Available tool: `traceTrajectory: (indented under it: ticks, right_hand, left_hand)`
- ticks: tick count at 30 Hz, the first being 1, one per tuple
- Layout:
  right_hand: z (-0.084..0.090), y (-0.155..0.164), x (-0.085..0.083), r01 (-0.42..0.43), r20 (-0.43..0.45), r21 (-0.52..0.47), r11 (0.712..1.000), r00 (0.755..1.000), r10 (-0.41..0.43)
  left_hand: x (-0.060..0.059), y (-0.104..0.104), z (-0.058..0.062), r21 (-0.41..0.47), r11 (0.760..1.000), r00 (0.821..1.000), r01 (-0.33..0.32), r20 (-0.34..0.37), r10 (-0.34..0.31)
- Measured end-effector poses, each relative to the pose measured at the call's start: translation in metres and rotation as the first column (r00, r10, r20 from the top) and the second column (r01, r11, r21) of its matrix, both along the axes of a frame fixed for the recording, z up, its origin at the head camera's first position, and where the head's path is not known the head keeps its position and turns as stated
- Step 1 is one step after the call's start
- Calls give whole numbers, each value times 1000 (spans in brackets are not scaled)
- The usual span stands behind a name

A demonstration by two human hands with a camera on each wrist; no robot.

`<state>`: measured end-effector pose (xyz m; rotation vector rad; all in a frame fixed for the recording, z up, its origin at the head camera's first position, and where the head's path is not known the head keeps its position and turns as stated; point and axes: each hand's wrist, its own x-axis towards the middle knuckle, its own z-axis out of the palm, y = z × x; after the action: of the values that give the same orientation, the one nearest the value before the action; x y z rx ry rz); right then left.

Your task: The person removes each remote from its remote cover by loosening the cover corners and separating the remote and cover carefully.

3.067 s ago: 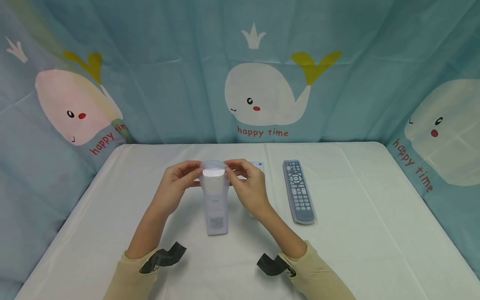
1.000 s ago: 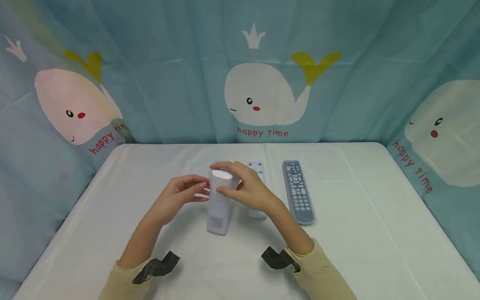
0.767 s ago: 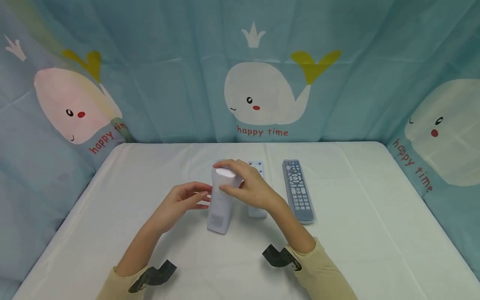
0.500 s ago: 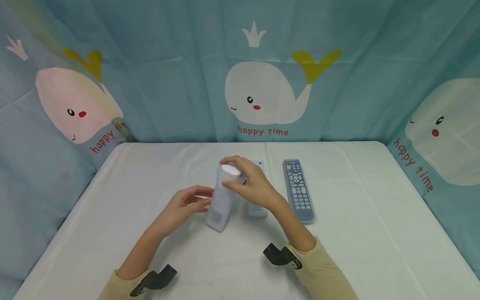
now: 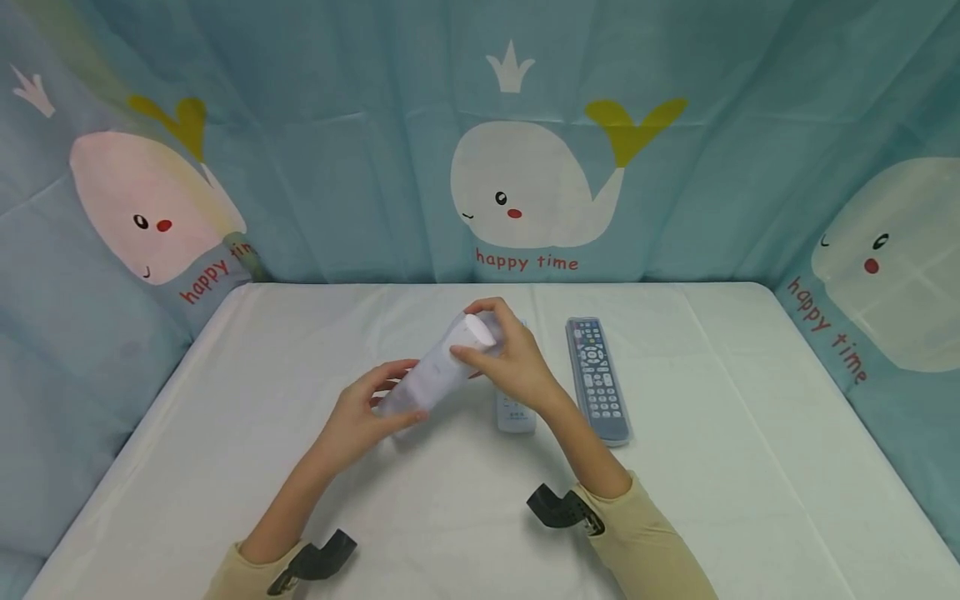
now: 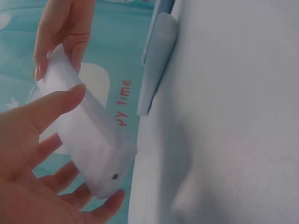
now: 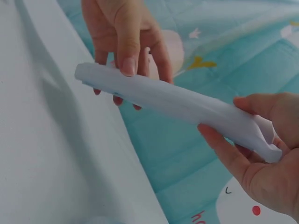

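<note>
A white remote control [image 5: 431, 377] in a pale translucent sleeve is held slantwise above the table, its back side toward the head camera. My right hand [image 5: 517, 358] grips its upper end, thumb on one side and fingers on the other; a loose flap of the sleeve [image 7: 265, 128] shows there in the right wrist view. Around the lower end, my left hand [image 5: 360, 421] has its thumb [image 6: 70, 99] on top and fingers on the far side. The remote's button face is turned away in the head view.
A white remote [image 5: 516, 415] lies on the white-covered table [image 5: 712, 500], partly hidden behind my right hand. To its right lies a dark grey remote [image 5: 597, 381] in a clear cover. A blue whale-print curtain [image 5: 360, 183] stands behind the table.
Both hands were at the sleeve's top end; then the left slid down beside the remote. The remote has since tilted from near upright and lifted, and my left hand now holds its lower end.
</note>
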<state>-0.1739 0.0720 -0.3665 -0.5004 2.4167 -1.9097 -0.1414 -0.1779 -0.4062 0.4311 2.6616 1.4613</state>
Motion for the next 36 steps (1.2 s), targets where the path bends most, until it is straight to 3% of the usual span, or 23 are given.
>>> traceTrajectory:
  ticks: [9,18,24,31,36]
  right_hand:
    - [1,0,0,11,107,-63,998,994,-4]
    - [2,14,-6,-133,126,13,991,983,130]
    - [3,22,-10,-216,119,84,973,971,205]
    - [4,27,-11,-198,115,125,972,976,184]
    - [5,28,-11,-168,113,89,982,981,157]
  left_hand:
    - [1,-2,3,-29,999,998,-26,-62,24]
    - [-1,-16,15,-103,995,992,13,-125,-26]
    - [-6,-23,20,-143,989,992,38,-110,-54]
    - [-9,-27,27,-134,991,994,-1,-108,-13]
    - [-13,-27,23,-104,995,995,-11,-99,1]
